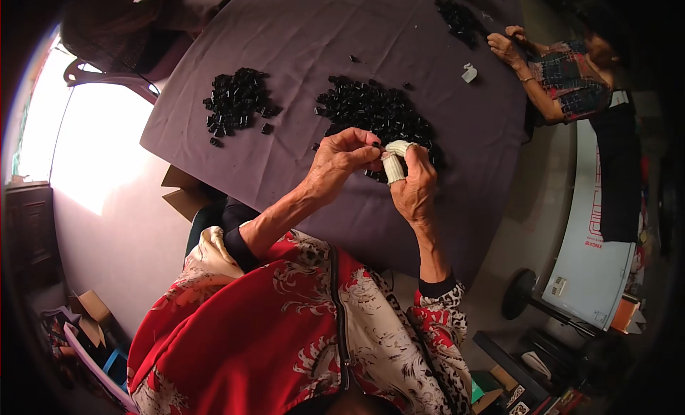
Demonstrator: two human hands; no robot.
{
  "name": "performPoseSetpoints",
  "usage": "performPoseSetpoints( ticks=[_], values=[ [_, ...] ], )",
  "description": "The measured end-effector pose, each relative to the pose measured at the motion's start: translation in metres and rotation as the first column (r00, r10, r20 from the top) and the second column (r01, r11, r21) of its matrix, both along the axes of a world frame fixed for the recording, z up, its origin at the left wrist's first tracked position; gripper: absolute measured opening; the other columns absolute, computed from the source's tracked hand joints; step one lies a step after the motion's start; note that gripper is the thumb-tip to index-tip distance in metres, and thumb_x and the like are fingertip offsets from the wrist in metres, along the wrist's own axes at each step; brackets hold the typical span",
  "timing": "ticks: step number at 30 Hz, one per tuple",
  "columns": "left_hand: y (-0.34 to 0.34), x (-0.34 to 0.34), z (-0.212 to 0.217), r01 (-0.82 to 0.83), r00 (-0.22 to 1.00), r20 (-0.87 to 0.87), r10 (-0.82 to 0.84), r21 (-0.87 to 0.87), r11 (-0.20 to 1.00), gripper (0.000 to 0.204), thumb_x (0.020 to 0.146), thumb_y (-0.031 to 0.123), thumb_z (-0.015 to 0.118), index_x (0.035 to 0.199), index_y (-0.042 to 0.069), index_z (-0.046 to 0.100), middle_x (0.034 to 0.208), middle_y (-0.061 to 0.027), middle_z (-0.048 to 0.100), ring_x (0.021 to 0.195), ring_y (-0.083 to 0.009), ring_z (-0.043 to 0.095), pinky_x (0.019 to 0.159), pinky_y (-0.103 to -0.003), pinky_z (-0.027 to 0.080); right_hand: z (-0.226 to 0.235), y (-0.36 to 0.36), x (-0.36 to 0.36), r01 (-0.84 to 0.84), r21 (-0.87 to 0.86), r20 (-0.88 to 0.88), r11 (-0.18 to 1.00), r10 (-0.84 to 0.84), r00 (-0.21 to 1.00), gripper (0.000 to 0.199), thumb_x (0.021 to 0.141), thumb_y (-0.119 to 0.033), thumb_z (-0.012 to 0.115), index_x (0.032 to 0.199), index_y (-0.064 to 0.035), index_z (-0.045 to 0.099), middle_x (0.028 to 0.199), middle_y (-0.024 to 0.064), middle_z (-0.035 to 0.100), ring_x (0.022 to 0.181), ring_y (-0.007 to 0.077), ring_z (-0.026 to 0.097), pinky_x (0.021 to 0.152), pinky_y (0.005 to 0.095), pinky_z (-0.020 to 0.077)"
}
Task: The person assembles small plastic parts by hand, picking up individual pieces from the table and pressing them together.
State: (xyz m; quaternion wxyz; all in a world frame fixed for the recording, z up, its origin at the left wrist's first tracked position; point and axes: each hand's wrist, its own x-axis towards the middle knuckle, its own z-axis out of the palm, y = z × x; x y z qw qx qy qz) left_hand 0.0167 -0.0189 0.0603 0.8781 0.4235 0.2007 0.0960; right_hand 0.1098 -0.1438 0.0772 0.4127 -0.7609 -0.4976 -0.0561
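Observation:
Over the near edge of a big heap of small black plastic pieces, both hands meet with their fingertips almost touching. My left hand pinches one small black piece between thumb and forefinger. Cream ribbed finger covers sit on the thumb and forefinger of my right hand. Those covered fingers are closed towards the left fingertips; whatever lies between them is too small to make out. A smaller heap of the same black pieces lies to the left, with a few loose ones around it.
A dark purple cloth covers the table. At the far right, another person's hands rest at the table edge beside a third black heap. A small white item lies nearby. A cardboard box stands below the table's left edge.

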Motion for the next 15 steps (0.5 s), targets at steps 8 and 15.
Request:
performPoseSetpoints(
  ticks=[8,15],
  values=[
    [-0.005,0.004,0.013,0.020,0.986,0.165,-0.033,0.081,0.996,0.013,0.083,0.003,0.061,0.096,0.002,0.060,0.087,-0.0067,0.065,0.081,-0.0135,0.061,0.079,-0.027,0.049,0.020,-0.014,0.003,0.058,0.007,-0.097,0.998,-0.057,0.994,0.026,0.074,0.003,0.045,0.099,0.0022,0.052,0.087,0.0159,0.060,0.081,0.0323,0.059,0.071,0.0369,0.0471],
    [-0.006,0.004,0.015,0.017,0.983,0.178,-0.043,0.145,0.989,0.015,0.084,0.005,0.061,0.098,-0.001,0.060,0.087,-0.0041,0.064,0.081,-0.0095,0.059,0.076,-0.024,0.049,0.022,-0.012,0.008,-0.007,-0.033,0.117,0.999,0.011,0.993,0.035,0.067,-0.009,0.046,0.099,0.0046,0.049,0.092,0.0208,0.052,0.081,0.0376,0.054,0.069,0.0420,0.0467]
  ],
)
